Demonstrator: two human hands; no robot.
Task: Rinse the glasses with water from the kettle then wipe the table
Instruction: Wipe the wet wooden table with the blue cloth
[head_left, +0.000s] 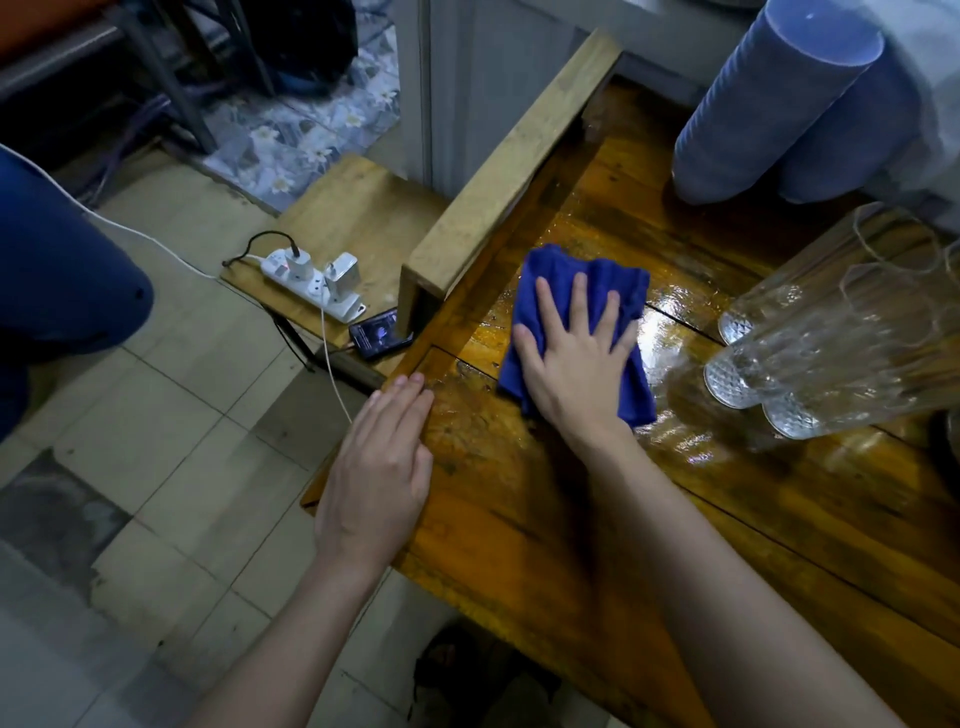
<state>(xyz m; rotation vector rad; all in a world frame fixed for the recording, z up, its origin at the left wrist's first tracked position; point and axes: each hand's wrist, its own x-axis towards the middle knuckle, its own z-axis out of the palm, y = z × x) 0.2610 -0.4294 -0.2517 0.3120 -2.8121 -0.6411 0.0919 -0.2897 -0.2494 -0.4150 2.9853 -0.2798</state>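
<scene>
Right grip (574, 358) flat, fingers spread, pressing folded dark-blue cloth (582, 291) onto wet glossy wooden bench (701, 509) to mop it. Left grip (374, 467) loose, holding nothing, steadying on bench edge. Clear ribbed drinking glasses (810, 353) stand bunched just right, clear of the wipe.

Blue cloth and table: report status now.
Right hand flat on crumpled blue cloth, pressing it to wet wooden table. Left hand open, resting on table edge. Clear ribbed glasses standing just right of cloth.
</scene>
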